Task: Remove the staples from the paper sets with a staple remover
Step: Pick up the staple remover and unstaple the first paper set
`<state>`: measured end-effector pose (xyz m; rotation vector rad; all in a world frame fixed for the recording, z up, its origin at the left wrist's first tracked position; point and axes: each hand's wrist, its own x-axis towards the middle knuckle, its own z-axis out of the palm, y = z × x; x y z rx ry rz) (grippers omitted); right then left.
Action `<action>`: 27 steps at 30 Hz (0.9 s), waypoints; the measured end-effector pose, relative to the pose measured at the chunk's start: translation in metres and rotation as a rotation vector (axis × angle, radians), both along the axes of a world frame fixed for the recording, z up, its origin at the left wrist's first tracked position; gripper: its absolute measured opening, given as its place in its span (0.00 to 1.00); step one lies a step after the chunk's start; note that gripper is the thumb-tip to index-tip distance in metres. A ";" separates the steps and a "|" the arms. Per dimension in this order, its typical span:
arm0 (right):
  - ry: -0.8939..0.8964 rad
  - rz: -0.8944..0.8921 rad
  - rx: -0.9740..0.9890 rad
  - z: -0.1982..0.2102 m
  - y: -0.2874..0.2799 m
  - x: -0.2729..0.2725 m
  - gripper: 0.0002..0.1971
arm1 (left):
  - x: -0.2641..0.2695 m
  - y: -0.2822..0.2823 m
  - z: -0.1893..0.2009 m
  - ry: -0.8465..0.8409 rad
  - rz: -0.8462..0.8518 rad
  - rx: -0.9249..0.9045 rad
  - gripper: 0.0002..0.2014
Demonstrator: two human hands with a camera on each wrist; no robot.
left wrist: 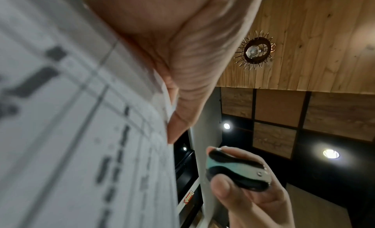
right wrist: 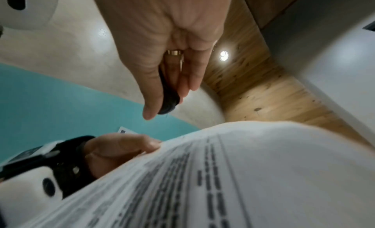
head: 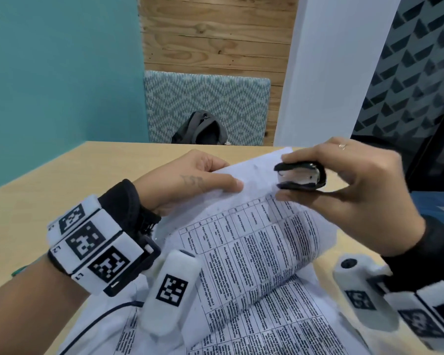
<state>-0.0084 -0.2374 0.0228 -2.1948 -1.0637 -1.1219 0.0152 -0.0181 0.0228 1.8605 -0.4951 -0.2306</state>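
A stapled set of printed white sheets (head: pixel 254 242) lies on the wooden table (head: pixel 49 190), its far corner lifted and curled over. My left hand (head: pixel 190 180) pinches that raised corner, thumb on top. My right hand (head: pixel 349 180) grips a black and silver staple remover (head: pixel 300 176) between thumb and fingers, squeezed nearly closed, just right of the lifted corner. The left wrist view shows the paper (left wrist: pixel 71 119) close up with the remover (left wrist: pixel 237 170) beyond it. In the right wrist view the remover (right wrist: pixel 168 95) sits between thumb and fingers above the paper (right wrist: pixel 263 167). No staple is visible.
More printed pages (head: pixel 267 324) lie under the set near the table's front edge. A dark backpack (head: pixel 200 129) rests on a patterned seat (head: pixel 208 98) behind the table. A black cable (head: pixel 100 319) runs across the near left. A white pillar (head: pixel 331 73) stands at the right.
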 end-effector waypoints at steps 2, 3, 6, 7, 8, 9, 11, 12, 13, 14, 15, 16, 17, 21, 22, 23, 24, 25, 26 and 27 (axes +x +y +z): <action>0.143 -0.001 0.031 0.008 -0.004 -0.003 0.18 | 0.003 0.002 0.000 -0.027 0.060 0.005 0.07; 0.265 0.005 0.039 0.011 -0.005 -0.003 0.18 | 0.004 0.003 0.001 -0.048 0.079 0.005 0.07; 0.553 0.001 -0.007 0.017 -0.012 -0.006 0.14 | 0.005 0.008 0.004 -0.095 0.079 0.047 0.13; 0.584 -0.032 -0.037 0.019 -0.016 -0.006 0.14 | 0.006 0.010 0.004 -0.095 0.071 0.060 0.18; 0.609 -0.066 -0.078 0.020 -0.019 -0.006 0.14 | 0.005 0.011 0.005 -0.088 0.068 0.069 0.21; 0.638 -0.094 -0.121 0.022 -0.022 -0.005 0.15 | 0.005 0.012 0.006 -0.091 0.070 0.077 0.20; 0.700 -0.127 -0.167 0.025 -0.027 -0.003 0.16 | 0.005 0.012 0.008 -0.116 0.077 0.105 0.15; 0.728 -0.131 -0.163 0.027 -0.031 -0.001 0.17 | 0.004 0.012 0.009 -0.134 0.084 0.128 0.13; 0.762 -0.126 -0.151 0.029 -0.036 0.003 0.18 | 0.003 0.011 0.010 -0.147 0.087 0.144 0.12; 0.810 -0.110 -0.138 0.031 -0.042 0.006 0.20 | 0.002 0.011 0.011 -0.147 0.088 0.151 0.11; 0.871 -0.081 -0.130 0.033 -0.047 0.010 0.23 | 0.002 0.012 0.013 -0.142 0.087 0.156 0.09; 0.938 -0.043 -0.130 0.033 -0.051 0.014 0.28 | 0.001 0.012 0.014 -0.131 0.079 0.159 0.08; 0.998 0.013 -0.126 0.032 -0.055 0.018 0.32 | -0.001 0.012 0.016 -0.125 0.073 0.163 0.08; 1.179 0.383 -0.076 0.022 -0.055 0.028 0.32 | -0.006 0.007 0.024 -0.126 0.031 0.151 0.12; 1.213 0.436 -0.058 0.020 -0.052 0.028 0.31 | -0.007 0.005 0.027 -0.136 0.025 0.145 0.11; 1.238 0.476 -0.043 0.017 -0.049 0.028 0.30 | -0.009 0.003 0.031 -0.151 0.018 0.146 0.11; 1.252 0.506 -0.036 0.016 -0.046 0.028 0.30 | -0.011 0.000 0.035 -0.172 0.009 0.153 0.11; 1.253 0.523 -0.034 0.014 -0.043 0.028 0.30 | -0.013 -0.002 0.039 -0.196 0.002 0.162 0.12; 1.242 0.529 -0.036 0.014 -0.041 0.027 0.30 | -0.016 -0.004 0.044 -0.226 0.001 0.176 0.12; 1.219 0.528 -0.033 0.014 -0.040 0.026 0.30 | -0.019 -0.005 0.049 -0.262 0.009 0.193 0.13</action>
